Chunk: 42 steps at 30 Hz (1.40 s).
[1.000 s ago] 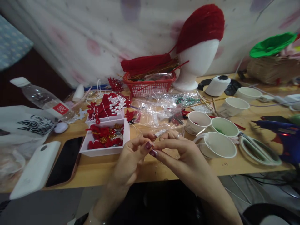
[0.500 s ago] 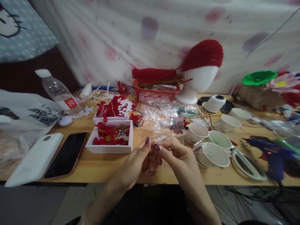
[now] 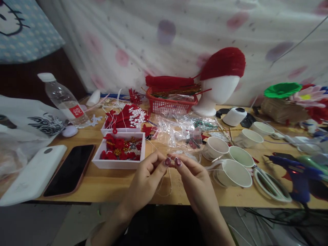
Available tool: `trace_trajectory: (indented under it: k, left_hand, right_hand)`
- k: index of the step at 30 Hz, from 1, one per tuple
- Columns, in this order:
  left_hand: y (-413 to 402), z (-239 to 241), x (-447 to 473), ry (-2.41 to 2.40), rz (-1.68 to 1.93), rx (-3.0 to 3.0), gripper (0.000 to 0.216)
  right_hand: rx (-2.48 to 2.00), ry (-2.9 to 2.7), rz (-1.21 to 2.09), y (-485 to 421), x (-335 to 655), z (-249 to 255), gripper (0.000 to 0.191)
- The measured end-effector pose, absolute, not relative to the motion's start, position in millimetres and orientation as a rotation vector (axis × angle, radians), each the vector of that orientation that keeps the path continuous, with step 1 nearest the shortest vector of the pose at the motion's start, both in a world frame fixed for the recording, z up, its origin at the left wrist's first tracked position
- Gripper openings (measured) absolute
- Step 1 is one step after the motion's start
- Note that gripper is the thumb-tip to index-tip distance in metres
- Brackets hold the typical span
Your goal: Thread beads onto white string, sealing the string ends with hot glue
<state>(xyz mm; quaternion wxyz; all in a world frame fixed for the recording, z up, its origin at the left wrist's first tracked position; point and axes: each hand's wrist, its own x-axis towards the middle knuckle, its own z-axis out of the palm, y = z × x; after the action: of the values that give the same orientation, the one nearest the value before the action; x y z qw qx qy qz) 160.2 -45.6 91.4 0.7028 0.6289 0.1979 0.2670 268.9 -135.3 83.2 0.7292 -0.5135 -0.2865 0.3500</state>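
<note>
My left hand (image 3: pixel 151 174) and my right hand (image 3: pixel 192 172) meet over the front of the table, fingertips almost touching. Thumb and forefinger are pinched together on each. A thin pale thread (image 3: pixel 171 182) runs at the fingertips and hangs in a loop below them; any small part on it is hidden by the fingers. Left of my hands stands a white box (image 3: pixel 119 164) holding red fuzzy ornaments and beads. Beyond my fingers lie clear plastic bags (image 3: pixel 169 131). Close to my right hand is a paper cup (image 3: pixel 233 174).
More paper cups (image 3: pixel 216 147), scissors (image 3: pixel 269 181) on an oval dish and a blue glue gun (image 3: pixel 298 174) fill the right side. A phone (image 3: pixel 70 171), a white power bank (image 3: pixel 34 174) and a bottle (image 3: pixel 64 102) are left. Behind stand a red basket (image 3: pixel 170 104) and a foam head (image 3: pixel 217 90).
My hands have levelled out and drawn their fingertips together, with the thumbs now side by side. The thread loop now shows beneath them. The view has shifted slightly.
</note>
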Motion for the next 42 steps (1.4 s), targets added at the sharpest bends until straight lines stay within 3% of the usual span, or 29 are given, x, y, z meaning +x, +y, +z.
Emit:
trace_trajectory:
  k: [6, 12, 30, 36, 39, 42]
  left_hand:
    - [-47, 96, 160, 0.473, 0.637, 1.664, 0.026]
    - [-48, 95, 163, 0.437, 0.571, 1.826, 0.026]
    - [-45, 94, 167, 0.501, 0.585, 1.773, 0.024]
    - [-45, 93, 163, 0.530, 0.608, 1.783, 0.026]
    - [-45, 92, 162, 0.534, 0.604, 1.794, 0.026]
    - [-45, 91, 161, 0.512, 0.606, 1.823, 0.025]
  right_hand:
    - [-1.254, -0.717, 0.639, -143, 282, 84, 0.021]
    - [-1.217, -0.718, 0.624, -143, 280, 86, 0.009]
    - [-1.177, -0.645, 0.666, -139, 281, 82, 0.013]
    - [-1.351, -0.655, 0.594, -143, 290, 81, 0.037]
    - [-1.397, -0.683, 0.709, -146, 292, 85, 0.052]
    - [-1.369, -0.742, 0.838, -146, 287, 91, 0.053]
